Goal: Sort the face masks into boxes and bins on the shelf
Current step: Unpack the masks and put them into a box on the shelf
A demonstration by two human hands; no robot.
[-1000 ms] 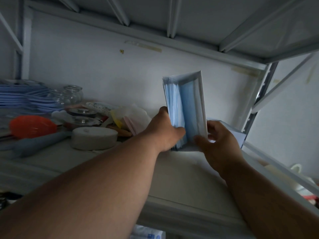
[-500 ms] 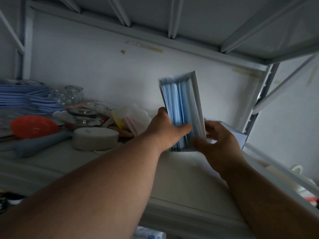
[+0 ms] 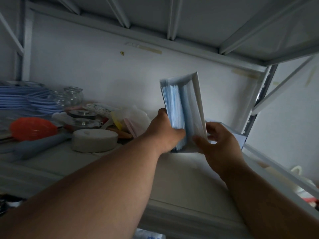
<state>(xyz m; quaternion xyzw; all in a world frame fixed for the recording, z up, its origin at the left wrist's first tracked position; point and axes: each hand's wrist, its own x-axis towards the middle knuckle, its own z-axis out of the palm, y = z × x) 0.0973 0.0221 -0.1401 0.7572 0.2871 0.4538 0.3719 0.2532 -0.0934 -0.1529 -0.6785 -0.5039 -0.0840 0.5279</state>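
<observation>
A white mask box (image 3: 198, 100) stands on end on the shelf board (image 3: 181, 183), its open face toward me. Inside it sits a stack of light blue face masks (image 3: 174, 107), packed against the left wall. My left hand (image 3: 165, 131) is closed around the lower part of the stack, thumb pressing into the masks. My right hand (image 3: 219, 144) grips the box's lower right wall and steadies it. Behind the right hand lies a flat white-blue box (image 3: 236, 137), partly hidden.
On the left of the shelf are a white tape roll (image 3: 95, 140), an orange round object (image 3: 32, 128), glass jars (image 3: 72, 97), lidded tins (image 3: 82, 121), blue stacked hangers (image 3: 24, 100) and plastic bags (image 3: 138, 116). A metal upright (image 3: 259, 99) stands right. The upper shelf is close overhead.
The blue masks have been pushed leftward inside the box, leaving a gap on the right. My left thumb has shifted over the stack. The box stays upright in nearly the same place.
</observation>
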